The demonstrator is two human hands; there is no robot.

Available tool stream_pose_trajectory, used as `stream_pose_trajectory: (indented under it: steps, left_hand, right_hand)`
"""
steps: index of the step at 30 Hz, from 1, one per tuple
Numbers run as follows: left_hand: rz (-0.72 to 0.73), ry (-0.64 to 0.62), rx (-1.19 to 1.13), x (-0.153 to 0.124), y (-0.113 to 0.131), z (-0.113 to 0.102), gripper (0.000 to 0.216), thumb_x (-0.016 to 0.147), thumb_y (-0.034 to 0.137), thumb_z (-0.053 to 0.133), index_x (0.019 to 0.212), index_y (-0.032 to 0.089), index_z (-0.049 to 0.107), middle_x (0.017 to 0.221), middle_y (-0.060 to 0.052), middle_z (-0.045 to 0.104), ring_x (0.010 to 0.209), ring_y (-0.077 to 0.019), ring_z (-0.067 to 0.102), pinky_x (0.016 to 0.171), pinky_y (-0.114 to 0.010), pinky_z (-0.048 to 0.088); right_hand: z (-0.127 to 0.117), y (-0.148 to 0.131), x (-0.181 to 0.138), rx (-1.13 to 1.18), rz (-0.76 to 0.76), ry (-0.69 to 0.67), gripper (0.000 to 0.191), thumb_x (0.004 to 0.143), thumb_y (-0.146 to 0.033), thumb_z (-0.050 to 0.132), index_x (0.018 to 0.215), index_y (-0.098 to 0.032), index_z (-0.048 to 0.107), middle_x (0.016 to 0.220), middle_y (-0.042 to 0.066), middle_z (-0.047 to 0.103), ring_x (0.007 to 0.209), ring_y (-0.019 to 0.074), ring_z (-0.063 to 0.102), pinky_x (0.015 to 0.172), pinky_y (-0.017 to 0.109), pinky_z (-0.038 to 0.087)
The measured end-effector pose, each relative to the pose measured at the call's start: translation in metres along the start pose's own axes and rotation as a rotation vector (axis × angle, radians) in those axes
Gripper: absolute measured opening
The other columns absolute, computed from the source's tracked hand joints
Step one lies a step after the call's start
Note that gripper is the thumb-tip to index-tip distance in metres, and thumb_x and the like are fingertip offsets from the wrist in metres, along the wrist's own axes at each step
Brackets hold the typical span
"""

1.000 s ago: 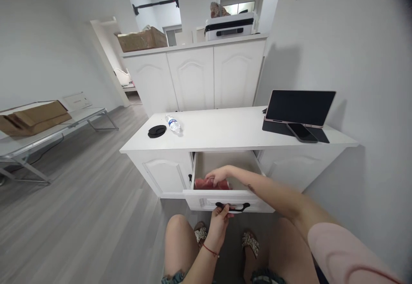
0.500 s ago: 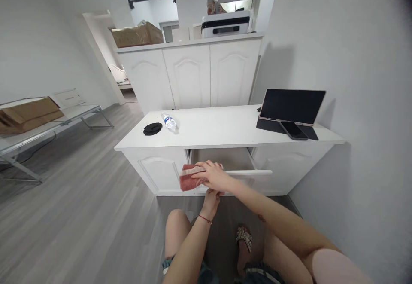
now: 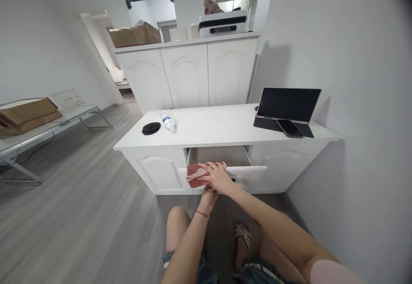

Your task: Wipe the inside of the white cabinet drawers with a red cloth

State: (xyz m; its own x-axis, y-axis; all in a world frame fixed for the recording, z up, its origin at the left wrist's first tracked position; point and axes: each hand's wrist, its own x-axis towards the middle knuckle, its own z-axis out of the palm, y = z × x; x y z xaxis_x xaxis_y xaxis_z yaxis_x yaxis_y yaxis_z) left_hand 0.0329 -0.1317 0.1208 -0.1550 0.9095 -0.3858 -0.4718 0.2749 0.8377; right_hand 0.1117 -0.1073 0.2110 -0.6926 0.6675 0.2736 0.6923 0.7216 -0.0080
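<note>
A folded red-and-white towel [image 3: 194, 181] lies across the top edge of the open drawer's front [image 3: 254, 174]. My right hand [image 3: 219, 177] rests over the towel, its fingers spread along it and bent onto it. Just below is my left hand [image 3: 209, 195], with a thin red bracelet at the wrist. Its fingers are curled in under the towel and the other hand, so what they grip is mostly hidden. Behind the towel the drawer's grey inside [image 3: 222, 155] shows. A dark knob [image 3: 233, 180] sits on the drawer front, right beside my right hand.
On the white cabinet top [image 3: 206, 125] are a black round object [image 3: 151, 128], a water bottle lying down [image 3: 168, 121], a tablet on a dark stand [image 3: 289, 103] and a phone [image 3: 289, 128]. My knees and a sandal [image 3: 242, 233] are below. A wall stands close on the right.
Both hands stay at the drawer front. The towel has shifted a little right and more of the drawer front's left end shows. The knob has come into view.
</note>
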Motion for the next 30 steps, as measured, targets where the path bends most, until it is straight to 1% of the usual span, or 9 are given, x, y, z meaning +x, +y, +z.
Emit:
stream_pose_trajectory:
  steps: [3, 6, 8, 12, 15, 17, 21, 25, 30]
  left_hand:
    - [-0.072, -0.1, -0.142, -0.001, -0.002, -0.005, 0.018, 0.065, 0.013, 0.073, 0.078, 0.02, 0.063, 0.074, -0.001, 0.067, 0.064, -0.0148, 0.057, 0.061, -0.028, 0.04]
    - [-0.085, -0.095, -0.178, -0.001, 0.0, -0.006, 0.032, 0.058, 0.014, 0.078, 0.087, 0.02, 0.066, 0.079, -0.001, 0.07, 0.064, -0.0137, 0.058, 0.064, -0.028, 0.041]
    - [-0.127, -0.078, -0.169, -0.001, 0.002, -0.006, 0.038, 0.055, 0.017, 0.081, 0.09, 0.019, 0.067, 0.077, -0.001, 0.07, 0.06, -0.0127, 0.058, 0.064, -0.028, 0.039]
    - [-0.18, -0.079, -0.124, -0.002, 0.003, -0.006, 0.035, 0.051, 0.026, 0.086, 0.077, 0.017, 0.064, 0.07, 0.0, 0.068, 0.055, -0.0111, 0.055, 0.062, -0.027, 0.034]
    - [-0.177, -0.084, -0.12, -0.003, 0.003, -0.007, 0.043, 0.047, 0.035, 0.09, 0.065, 0.018, 0.055, 0.067, 0.001, 0.066, 0.055, -0.0101, 0.055, 0.06, -0.026, 0.032]
    - [-0.179, -0.089, -0.108, -0.003, 0.003, -0.008, 0.048, 0.045, 0.041, 0.091, 0.065, 0.018, 0.055, 0.067, 0.001, 0.067, 0.054, -0.0087, 0.055, 0.06, -0.025, 0.031]
    - [-0.164, -0.144, -0.088, -0.001, 0.003, -0.01, 0.049, 0.048, 0.047, 0.09, 0.075, 0.016, 0.063, 0.082, -0.003, 0.073, 0.054, -0.0065, 0.055, 0.059, -0.025, 0.032]
    - [-0.161, -0.144, -0.082, 0.0, 0.002, -0.012, 0.046, 0.051, 0.046, 0.09, 0.076, 0.016, 0.064, 0.087, -0.003, 0.074, 0.055, -0.0063, 0.055, 0.061, -0.026, 0.033]
    - [-0.181, -0.122, -0.087, -0.001, 0.003, -0.011, 0.045, 0.052, 0.044, 0.09, 0.076, 0.016, 0.065, 0.088, -0.003, 0.074, 0.057, -0.0077, 0.057, 0.064, -0.027, 0.035]
  right_hand:
    - [-0.003, 0.013, -0.016, 0.019, 0.014, 0.009, 0.03, 0.092, -0.028, 0.057, 0.117, -0.039, 0.068, 0.156, -0.001, 0.037, 0.132, 0.0323, 0.04, 0.101, 0.054, 0.035]
    - [-0.006, 0.026, -0.034, 0.031, 0.039, 0.016, 0.029, 0.091, -0.025, 0.058, 0.115, -0.037, 0.07, 0.156, 0.001, 0.038, 0.133, 0.0325, 0.039, 0.105, 0.056, 0.032]
    - [-0.007, 0.034, -0.046, 0.035, 0.057, 0.024, 0.032, 0.09, -0.022, 0.058, 0.115, -0.037, 0.07, 0.155, 0.001, 0.039, 0.133, 0.0325, 0.039, 0.106, 0.057, 0.03]
    - [-0.009, 0.05, -0.071, 0.019, 0.102, 0.038, 0.037, 0.089, -0.018, 0.057, 0.117, -0.038, 0.069, 0.155, 0.001, 0.04, 0.134, 0.0315, 0.039, 0.105, 0.056, 0.029]
    - [-0.01, 0.061, -0.088, -0.002, 0.146, 0.048, 0.039, 0.088, -0.016, 0.057, 0.116, -0.04, 0.069, 0.154, 0.001, 0.042, 0.135, 0.0306, 0.038, 0.104, 0.054, 0.029]
    - [-0.01, 0.068, -0.098, -0.011, 0.167, 0.068, 0.041, 0.088, -0.015, 0.056, 0.116, -0.042, 0.069, 0.153, 0.0, 0.043, 0.135, 0.0297, 0.038, 0.105, 0.053, 0.028]
    - [-0.009, 0.082, -0.119, -0.031, 0.213, 0.13, 0.037, 0.088, -0.017, 0.056, 0.113, -0.041, 0.071, 0.151, 0.001, 0.046, 0.135, 0.029, 0.039, 0.106, 0.052, 0.027]
    - [0.0, 0.092, -0.144, -0.059, 0.268, 0.199, 0.042, 0.088, -0.015, 0.054, 0.114, -0.043, 0.07, 0.149, 0.0, 0.048, 0.136, 0.0281, 0.038, 0.11, 0.052, 0.024]
    - [0.033, 0.09, -0.171, -0.12, 0.405, 0.387, 0.045, 0.091, -0.015, 0.049, 0.119, -0.045, 0.067, 0.146, 0.002, 0.049, 0.139, 0.029, 0.033, 0.112, 0.054, 0.025]
